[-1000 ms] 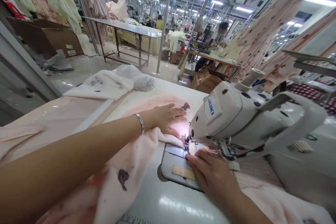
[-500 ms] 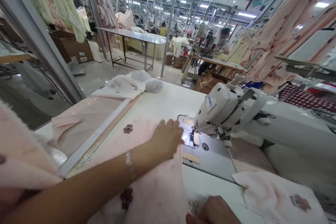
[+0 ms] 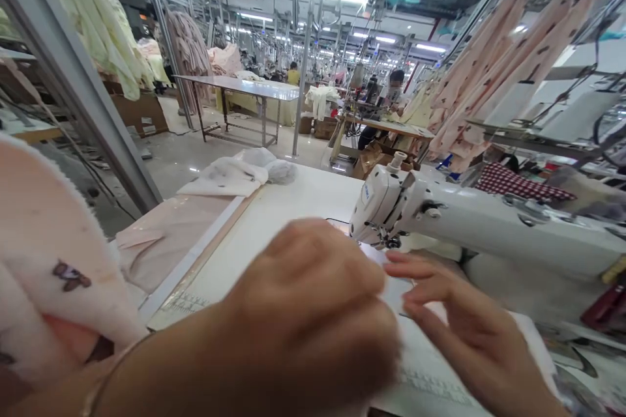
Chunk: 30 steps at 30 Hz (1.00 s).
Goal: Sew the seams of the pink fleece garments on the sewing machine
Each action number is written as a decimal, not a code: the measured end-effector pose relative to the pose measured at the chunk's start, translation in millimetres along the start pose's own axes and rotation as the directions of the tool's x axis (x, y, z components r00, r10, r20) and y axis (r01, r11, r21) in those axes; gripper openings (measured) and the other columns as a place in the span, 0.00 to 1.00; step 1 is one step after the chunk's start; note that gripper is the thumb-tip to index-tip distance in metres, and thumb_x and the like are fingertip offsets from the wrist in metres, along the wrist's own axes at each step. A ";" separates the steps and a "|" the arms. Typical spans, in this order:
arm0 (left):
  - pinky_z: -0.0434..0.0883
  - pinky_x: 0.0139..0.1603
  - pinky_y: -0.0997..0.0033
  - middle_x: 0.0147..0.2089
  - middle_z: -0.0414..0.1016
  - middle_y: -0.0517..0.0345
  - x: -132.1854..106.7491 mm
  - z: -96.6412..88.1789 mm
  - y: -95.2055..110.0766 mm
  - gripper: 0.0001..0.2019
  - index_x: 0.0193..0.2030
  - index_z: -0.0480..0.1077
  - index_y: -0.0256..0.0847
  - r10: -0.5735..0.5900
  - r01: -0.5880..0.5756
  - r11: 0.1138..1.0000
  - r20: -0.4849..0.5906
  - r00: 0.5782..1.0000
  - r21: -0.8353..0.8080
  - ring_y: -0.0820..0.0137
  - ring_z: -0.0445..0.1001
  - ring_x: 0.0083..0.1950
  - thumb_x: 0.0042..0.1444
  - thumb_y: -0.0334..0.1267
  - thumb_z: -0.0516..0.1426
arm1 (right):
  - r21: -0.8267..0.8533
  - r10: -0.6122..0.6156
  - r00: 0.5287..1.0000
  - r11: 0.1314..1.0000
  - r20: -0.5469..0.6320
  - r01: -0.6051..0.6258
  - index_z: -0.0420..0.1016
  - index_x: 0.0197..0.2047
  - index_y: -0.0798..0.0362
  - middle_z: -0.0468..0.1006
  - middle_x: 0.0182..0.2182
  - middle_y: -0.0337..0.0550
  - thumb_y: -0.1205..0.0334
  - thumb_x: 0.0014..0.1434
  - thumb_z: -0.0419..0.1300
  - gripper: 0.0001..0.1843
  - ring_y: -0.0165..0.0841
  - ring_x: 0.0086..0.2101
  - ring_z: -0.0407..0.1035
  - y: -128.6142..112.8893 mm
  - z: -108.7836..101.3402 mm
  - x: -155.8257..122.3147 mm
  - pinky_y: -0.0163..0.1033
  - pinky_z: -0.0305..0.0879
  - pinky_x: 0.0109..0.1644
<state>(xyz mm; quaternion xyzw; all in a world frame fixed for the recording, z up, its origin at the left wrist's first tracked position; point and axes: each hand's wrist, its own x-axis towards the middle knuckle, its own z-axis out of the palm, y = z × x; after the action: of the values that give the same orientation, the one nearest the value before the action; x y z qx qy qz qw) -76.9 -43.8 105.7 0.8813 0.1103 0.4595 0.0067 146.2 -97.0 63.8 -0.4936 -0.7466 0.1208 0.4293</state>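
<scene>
Left grip [image 3: 317,300] curls, contents unclear; right grip [image 3: 464,313], fingers parted, is nearer the machine [image 3: 489,221]; pink cloth [image 3: 53,215] lies toward the counter's [image 3: 317,199] left edge

- The head-worn camera looks forward and down across the white sewing table [image 3: 317,192].
- Closest to the lens, the left hand [image 3: 320,306] looms large at lower centre; the right hand [image 3: 472,322] appears slightly farther.
- The sewing machine [image 3: 489,220] stands at middle range, right.
- Upward, the view reaches distant ceiling lights [image 3: 381,38].
</scene>
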 end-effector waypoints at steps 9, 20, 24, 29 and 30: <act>0.67 0.51 0.64 0.42 0.67 0.61 4.8 -2.1 0.8 0.07 0.30 0.64 0.40 0.111 -0.098 0.990 -0.123 0.986 0.106 0.71 0.67 0.42 0.57 0.27 0.52 | 0.083 -0.170 0.966 0.984 0.195 0.157 0.63 0.52 0.46 0.69 0.48 0.43 0.72 0.53 0.54 0.23 0.36 0.48 0.64 -46.4 15.4 26.0 0.43 0.61 0.51; 0.59 0.20 0.80 0.22 0.62 0.67 1.7 -35.1 -23.2 0.04 0.34 0.62 0.41 -0.313 0.336 0.928 0.153 0.938 -0.161 0.78 0.62 0.22 0.60 0.36 0.53 | 0.359 0.210 0.972 0.920 -0.107 -0.159 0.69 0.29 0.50 0.70 0.27 0.35 0.62 0.49 0.66 0.08 0.26 0.28 0.65 0.3 -2.0 23.2 0.28 0.63 0.29; 0.63 0.28 0.77 0.35 0.68 0.62 10.6 -27.6 -22.5 0.03 0.32 0.65 0.41 -0.180 0.181 0.983 0.183 0.967 0.010 0.76 0.67 0.29 0.58 0.33 0.53 | 0.388 0.248 0.959 0.904 -0.138 -0.178 0.68 0.29 0.50 0.70 0.24 0.35 0.60 0.53 0.63 0.07 0.26 0.25 0.64 -14.1 4.2 36.6 0.30 0.62 0.27; 0.53 0.19 0.74 0.27 0.63 0.60 28.1 -23.6 -3.0 0.08 0.34 0.62 0.39 -0.022 -0.012 0.976 0.152 0.988 0.217 0.75 0.58 0.21 0.62 0.34 0.45 | 0.101 -0.040 0.984 0.993 -0.175 0.058 0.55 0.58 0.42 0.68 0.47 0.44 0.59 0.53 0.61 0.31 0.37 0.44 0.66 -49.2 40.0 29.4 0.43 0.66 0.46; 0.52 0.19 0.74 0.25 0.60 0.61 32.1 -28.4 0.0 0.08 0.33 0.61 0.39 -0.023 -0.009 0.979 0.156 0.987 0.203 0.75 0.57 0.20 0.62 0.35 0.45 | 0.056 -0.043 0.991 0.997 -0.129 0.051 0.49 0.62 0.42 0.68 0.49 0.45 0.60 0.51 0.63 0.39 0.39 0.45 0.66 -51.2 49.5 20.6 0.44 0.66 0.47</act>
<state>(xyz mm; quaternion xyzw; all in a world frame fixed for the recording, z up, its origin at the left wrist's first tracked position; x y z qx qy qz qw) -82.2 -39.9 148.1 0.9106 0.1590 0.3746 -0.0729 73.2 -92.4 75.7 -0.4695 -0.7251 0.1010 0.4935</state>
